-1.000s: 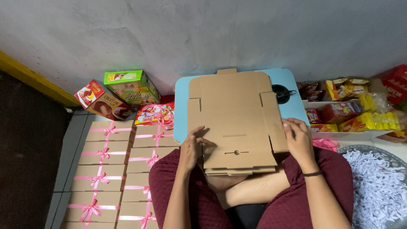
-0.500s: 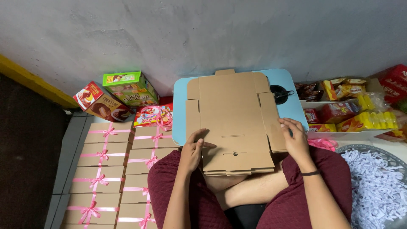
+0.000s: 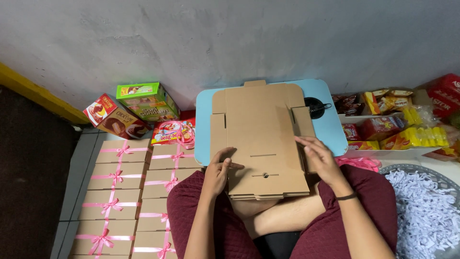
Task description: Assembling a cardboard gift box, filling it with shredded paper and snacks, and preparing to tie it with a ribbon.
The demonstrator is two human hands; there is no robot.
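Flat box blank: one stack of unfolded brown cardboard box blanks (image 3: pixel 261 139), the sheets beneath the top one too thin to count; it lies half on the tabletop, half on the lap.
Left hand: left hand (image 3: pixel 218 173) at the blank's 8 o'clock edge, fingers (image 3: pixel 230 165) curled and pinching the side flap.
Right hand: right hand (image 3: pixel 320 158) at 4 o'clock, fingers spread flat, pressing the right flap, grasping nothing.
Tabletop: one small light-blue tabletop (image 3: pixel 330 122); a black round object (image 3: pixel 314 106) sits at its 2 o'clock.
Finished boxes: about nine ribbon-tied boxes (image 3: pixel 122 189), two columns, on the tiled floor at 8 o'clock.
Snacks: three snack cartons (image 3: pixel 143 100) at 10 o'clock; a white tray of snack packets (image 3: pixel 393 129) at 3 o'clock.
Shredded paper: one tub of white shreds (image 3: pixel 421 216) at 4 o'clock.
Room: grey wall close behind; free floor only far left.
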